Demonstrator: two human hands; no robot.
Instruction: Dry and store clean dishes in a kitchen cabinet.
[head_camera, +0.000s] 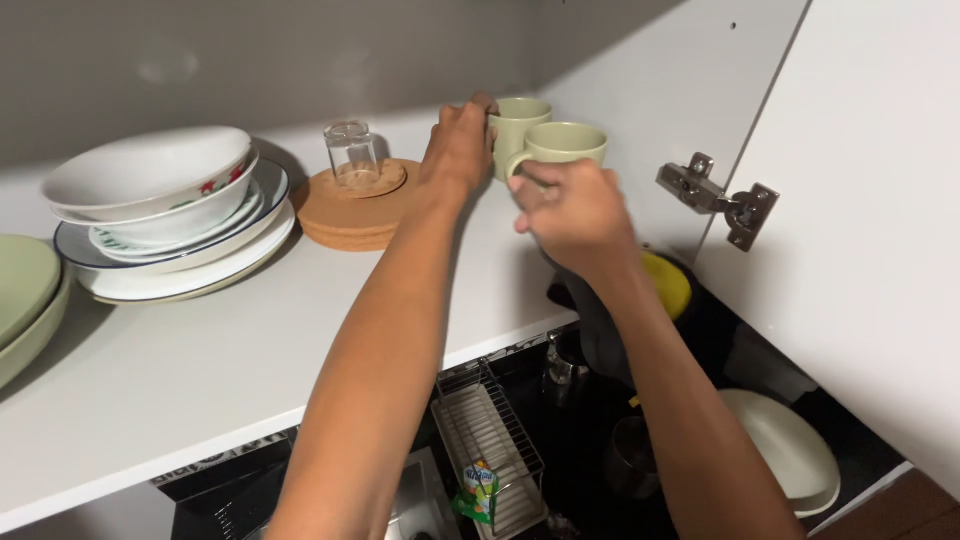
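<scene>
Two pale green mugs stand on a white cupboard shelf (200, 370). My left hand (460, 145) grips the rear mug (520, 125) at its left side. Closed around the handle of the front mug (562, 143) is my right hand (575, 215). Both mugs are upright and close together near the cupboard's right inner wall.
A clear glass (352, 152) sits on stacked cork mats (350, 215) left of the mugs. Stacked plates with a white bowl (150, 175) stand further left, and green dishes (25, 300) lie at the edge. The open door with its hinge (720, 200) is at right. Below are a wire rack (495, 440) and dishes.
</scene>
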